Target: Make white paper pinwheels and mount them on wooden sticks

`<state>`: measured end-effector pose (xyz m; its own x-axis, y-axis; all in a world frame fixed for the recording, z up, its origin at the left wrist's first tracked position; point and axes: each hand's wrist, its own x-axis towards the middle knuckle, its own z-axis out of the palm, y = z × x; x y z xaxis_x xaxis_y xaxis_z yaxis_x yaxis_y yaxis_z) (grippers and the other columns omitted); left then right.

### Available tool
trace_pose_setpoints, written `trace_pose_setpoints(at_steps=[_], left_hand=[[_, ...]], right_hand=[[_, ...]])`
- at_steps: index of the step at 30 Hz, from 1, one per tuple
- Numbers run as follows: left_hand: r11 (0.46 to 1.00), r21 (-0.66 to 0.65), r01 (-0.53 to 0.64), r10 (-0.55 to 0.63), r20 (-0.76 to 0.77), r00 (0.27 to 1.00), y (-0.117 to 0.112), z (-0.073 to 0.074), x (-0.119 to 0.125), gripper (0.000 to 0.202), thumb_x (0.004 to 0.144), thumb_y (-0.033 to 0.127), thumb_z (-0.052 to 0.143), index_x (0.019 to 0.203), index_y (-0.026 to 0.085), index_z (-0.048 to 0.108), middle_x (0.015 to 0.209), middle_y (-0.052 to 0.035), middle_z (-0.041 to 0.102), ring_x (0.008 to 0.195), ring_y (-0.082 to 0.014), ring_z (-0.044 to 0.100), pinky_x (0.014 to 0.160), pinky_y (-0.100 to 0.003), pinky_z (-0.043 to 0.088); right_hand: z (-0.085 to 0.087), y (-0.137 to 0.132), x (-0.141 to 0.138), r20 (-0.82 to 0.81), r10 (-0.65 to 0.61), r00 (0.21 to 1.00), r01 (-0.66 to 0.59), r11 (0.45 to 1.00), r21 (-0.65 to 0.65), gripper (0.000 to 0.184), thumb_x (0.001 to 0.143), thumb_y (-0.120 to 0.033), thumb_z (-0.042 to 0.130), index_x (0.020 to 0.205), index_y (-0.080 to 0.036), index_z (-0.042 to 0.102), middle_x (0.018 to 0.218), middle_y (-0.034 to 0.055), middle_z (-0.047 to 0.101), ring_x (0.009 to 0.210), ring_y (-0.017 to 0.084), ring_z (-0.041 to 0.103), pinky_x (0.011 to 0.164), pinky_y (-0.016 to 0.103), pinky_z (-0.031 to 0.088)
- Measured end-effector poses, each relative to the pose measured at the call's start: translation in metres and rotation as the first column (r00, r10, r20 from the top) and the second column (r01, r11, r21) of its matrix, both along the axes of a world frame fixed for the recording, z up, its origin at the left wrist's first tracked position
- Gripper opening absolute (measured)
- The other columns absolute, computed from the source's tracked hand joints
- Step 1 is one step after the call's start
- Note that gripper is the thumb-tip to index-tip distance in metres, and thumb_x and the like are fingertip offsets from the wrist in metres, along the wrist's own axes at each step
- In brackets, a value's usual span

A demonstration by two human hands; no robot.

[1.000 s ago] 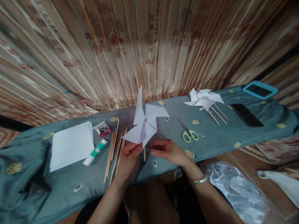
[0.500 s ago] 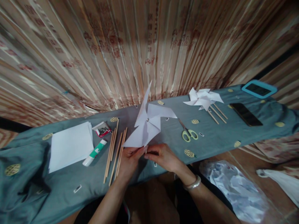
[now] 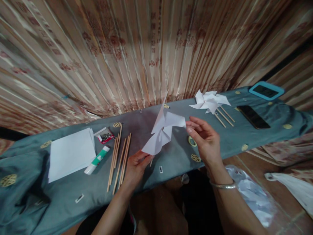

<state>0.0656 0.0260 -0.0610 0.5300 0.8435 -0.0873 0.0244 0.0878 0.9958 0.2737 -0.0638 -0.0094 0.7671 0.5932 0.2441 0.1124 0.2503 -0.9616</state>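
Observation:
A white paper pinwheel (image 3: 161, 135) with a small shiny pin at its centre is held up above the cloth in front of me. My left hand (image 3: 137, 166) pinches it at its lower side, where a short end of its wooden stick (image 3: 151, 161) shows below the fingers. At the other side, my right hand (image 3: 205, 138) reaches the tip of the right blade with its fingertips, fingers loosely curved and apart. That hand largely hides the scissors; one yellow-green handle loop (image 3: 192, 141) shows beside it.
Left are a paper stack (image 3: 72, 155), a glue stick (image 3: 97, 160), a packet of pins (image 3: 104, 135) and several wooden sticks (image 3: 119, 160). Finished pinwheels (image 3: 209, 101), a phone (image 3: 253, 117) and a blue-framed device (image 3: 266, 90) lie right. A plastic bag (image 3: 254, 195) sits on the floor.
My right hand has left the stick under the pinwheel and moved up and right to a blade tip. The pinwheel has shifted right and tilted. My left hand still holds it.

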Motion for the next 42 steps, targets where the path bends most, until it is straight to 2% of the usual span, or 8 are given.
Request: trace_pose_setpoints(at_steps=[13, 16, 21, 26, 31, 35, 39, 42], left_hand=[[0.999, -0.042, -0.017, 0.017, -0.006, 1.000, 0.000, 0.004, -0.002, 0.017, 0.069, 0.032, 0.076, 0.084, 0.023, 0.079, 0.085, -0.0024, 0.076, 0.082, -0.0183, 0.066, 0.081, -0.029, 0.049], [0.995, -0.084, -0.048, 0.046, -0.028, 0.999, 0.000, 0.006, -0.002, 0.019, 0.068, 0.032, 0.077, 0.086, 0.024, 0.079, 0.087, -0.0028, 0.078, 0.086, -0.0202, 0.069, 0.087, -0.032, 0.049], [0.996, 0.003, -0.086, 0.086, 0.006, 0.996, 0.002, 0.006, 0.000, 0.014, 0.067, 0.029, 0.077, 0.080, 0.025, 0.080, 0.089, -0.0026, 0.078, 0.092, -0.0225, 0.069, 0.097, -0.035, 0.046], [0.997, -0.012, -0.079, 0.079, -0.009, 0.997, 0.003, 0.002, -0.002, 0.015, 0.068, 0.030, 0.076, 0.082, 0.024, 0.080, 0.089, -0.0033, 0.078, 0.091, -0.0226, 0.068, 0.093, -0.035, 0.047], [0.999, -0.031, -0.041, 0.041, 0.005, 0.999, 0.004, 0.013, -0.002, 0.017, 0.071, 0.026, 0.072, 0.085, 0.020, 0.079, 0.094, -0.0053, 0.076, 0.091, -0.0212, 0.067, 0.088, -0.032, 0.048], [0.999, -0.018, -0.035, 0.035, 0.015, 0.999, 0.004, 0.019, -0.003, 0.016, 0.072, 0.025, 0.071, 0.084, 0.019, 0.079, 0.087, -0.0048, 0.075, 0.085, -0.0193, 0.066, 0.081, -0.028, 0.049], [0.999, -0.024, -0.031, 0.031, 0.018, 0.999, 0.005, 0.019, -0.003, 0.017, 0.072, 0.028, 0.072, 0.084, 0.019, 0.080, 0.088, -0.0052, 0.074, 0.084, -0.0191, 0.065, 0.080, -0.028, 0.049], [1.000, -0.025, -0.015, 0.015, 0.002, 1.000, 0.004, 0.020, -0.004, 0.018, 0.071, 0.029, 0.073, 0.084, 0.019, 0.080, 0.089, -0.0058, 0.075, 0.084, -0.0199, 0.065, 0.080, -0.029, 0.049]], right_hand=[[-0.005, 0.000, -0.013, -0.200, 0.194, 0.960, -0.214, 0.973, -0.084, 0.030, 0.065, -0.032, 0.083, 0.093, -0.025, 0.073, 0.079, 0.0001, 0.076, 0.072, 0.013, 0.067, 0.070, 0.026, 0.054], [-0.006, 0.002, -0.021, -0.283, 0.264, 0.922, -0.298, 0.951, -0.082, 0.032, 0.063, -0.033, 0.084, 0.092, -0.025, 0.074, 0.074, -0.0011, 0.075, 0.067, 0.012, 0.065, 0.066, 0.025, 0.053], [-0.008, 0.006, -0.040, -0.399, 0.371, 0.838, -0.429, 0.901, -0.063, 0.035, 0.063, -0.032, 0.085, 0.094, -0.025, 0.072, 0.073, -0.0027, 0.074, 0.062, 0.011, 0.064, 0.063, 0.025, 0.052], [-0.011, 0.009, -0.060, -0.476, 0.469, 0.744, -0.531, 0.847, 0.005, 0.035, 0.061, -0.031, 0.086, 0.091, -0.024, 0.071, 0.071, -0.0031, 0.073, 0.065, 0.011, 0.065, 0.067, 0.025, 0.054], [-0.009, 0.004, -0.079, -0.439, 0.552, 0.709, -0.635, 0.770, -0.058, 0.036, 0.067, -0.038, 0.082, 0.096, -0.021, 0.069, 0.077, 0.0000, 0.073, 0.070, 0.012, 0.065, 0.069, 0.026, 0.053], [-0.005, -0.003, -0.079, -0.313, 0.592, 0.743, -0.658, 0.731, -0.180, 0.027, 0.074, -0.043, 0.076, 0.082, -0.018, 0.069, 0.069, 0.0001, 0.070, 0.062, 0.011, 0.061, 0.059, 0.023, 0.048], [-0.002, -0.007, -0.053, -0.200, 0.507, 0.839, -0.539, 0.826, -0.164, 0.030, 0.081, -0.048, 0.067, 0.073, -0.019, 0.070, 0.057, -0.0004, 0.065, 0.049, 0.009, 0.053, 0.048, 0.022, 0.043], [-0.005, -0.005, -0.028, -0.138, 0.262, 0.955, -0.282, 0.948, -0.151, 0.024, 0.080, -0.045, 0.070, 0.075, -0.021, 0.071, 0.059, 0.0000, 0.067, 0.052, 0.011, 0.056, 0.052, 0.023, 0.046]])
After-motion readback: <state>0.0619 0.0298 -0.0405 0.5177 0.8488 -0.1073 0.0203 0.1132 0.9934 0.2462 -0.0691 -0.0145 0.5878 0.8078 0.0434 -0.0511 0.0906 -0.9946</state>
